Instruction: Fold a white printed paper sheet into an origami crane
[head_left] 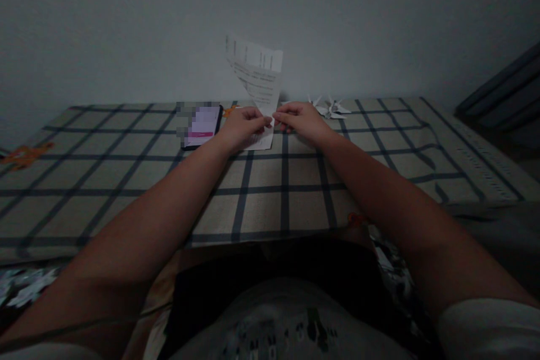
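A printed sheet of paper (pixel 261 76) stands raised above the table, its upper part curling to the left. My left hand (pixel 248 125) pinches its lower part between thumb and fingers. Close beside it, on the right, my right hand (pixel 297 117) has its fingertips pressed together on the sheet's lower edge. Another piece of white paper (pixel 262 142) shows below my left hand, lying on the cloth; whether it joins the raised sheet cannot be made out.
A phone (pixel 201 126) with a lit screen lies left of my left hand on the checked tablecloth (pixel 265 202). Folded white paper shapes (pixel 333 108) sit behind my right hand. Something orange (pixel 28 156) is at the far left. A wall (pixel 270 0) rises behind the table.
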The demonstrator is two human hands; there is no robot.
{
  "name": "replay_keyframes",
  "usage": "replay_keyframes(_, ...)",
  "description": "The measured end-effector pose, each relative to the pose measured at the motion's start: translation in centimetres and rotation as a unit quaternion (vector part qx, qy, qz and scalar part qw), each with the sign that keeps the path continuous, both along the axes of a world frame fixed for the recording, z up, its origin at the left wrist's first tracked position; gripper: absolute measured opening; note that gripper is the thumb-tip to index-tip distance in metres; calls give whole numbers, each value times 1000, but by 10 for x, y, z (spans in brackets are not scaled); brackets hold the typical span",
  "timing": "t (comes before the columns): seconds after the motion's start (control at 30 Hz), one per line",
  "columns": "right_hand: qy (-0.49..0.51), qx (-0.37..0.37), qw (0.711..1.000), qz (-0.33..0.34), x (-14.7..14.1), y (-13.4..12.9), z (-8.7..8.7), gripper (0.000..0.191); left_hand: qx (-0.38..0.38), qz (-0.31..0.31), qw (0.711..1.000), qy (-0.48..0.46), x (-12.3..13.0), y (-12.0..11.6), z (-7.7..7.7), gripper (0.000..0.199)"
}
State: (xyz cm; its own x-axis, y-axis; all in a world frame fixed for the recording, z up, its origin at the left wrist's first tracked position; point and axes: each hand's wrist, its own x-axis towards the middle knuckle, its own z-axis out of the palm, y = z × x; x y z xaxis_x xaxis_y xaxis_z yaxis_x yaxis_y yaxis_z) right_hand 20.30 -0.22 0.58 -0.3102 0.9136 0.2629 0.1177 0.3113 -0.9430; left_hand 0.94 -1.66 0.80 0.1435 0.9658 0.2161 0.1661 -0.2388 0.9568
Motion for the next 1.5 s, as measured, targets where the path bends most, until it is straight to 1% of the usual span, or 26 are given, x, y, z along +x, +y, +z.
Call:
replay_keyframes(0.1, 0, -12, 1000, 4, 1, -1, -2, 10, 9, 4, 1000, -7, -2, 4, -3, 23)
replay_keyframes(0.2, -9, -13, 1000, 18, 0, -2, -2, 13, 20, 9, 1000, 8, -3, 5, -3, 24)
replay_keyframes(0.3, -9, -5, 1000, 21, 0, -3, -1, 13, 25, -4, 1000, 9, -3, 5, -2, 23)
replay_keyframes(0.4, -14, 7, 1000, 10, 0, -2, 1, 13, 14, -18, 1000, -9, -2, 4, -1, 20)
replay_keyframes(0.53, -28, 28, 999, -4, 2, -1, 2, 14, -12, -22, 1000, 15, -2, 2, 0, 20)
replay_keyframes(0.63, -30, 28, 999, -4, 2, -2, 3, 14, -9, -30, 999, 21, -2, 0, 1, 21)
replay_keyframes(0.83, -38, 40, 998, 3, 1, 1, 1, 14, 21, -7, 998, 56, -1, 0, 2, 23)
replay_keyframes(0.93, -31, 48, 998, 7, 2, 3, -1, 13, -2, -11, 999, 43, -1, 3, -1, 23)
replay_keyframes(1.03, -26, 53, 998, 4, 2, 4, -3, 12, -29, -34, 999, 29, -2, 4, -5, 26)
replay_keyframes(1.13, -21, 61, 998, 2, 2, 4, -3, 12, -22, -47, 998, 37, -2, 3, -4, 27)
replay_keyframes(1.27, -25, 58, 998, -3, 0, 2, -3, 12, -9, -40, 997, 58, -2, 1, 0, 26)
replay_keyframes(1.37, -23, 50, 998, -4, -1, 0, -2, 13, -23, -39, 998, 50, -1, 2, -2, 25)
replay_keyframes(1.5, -27, 45, 999, -12, 0, -1, 1, 13, -48, -66, 996, 25, -1, 5, -7, 25)
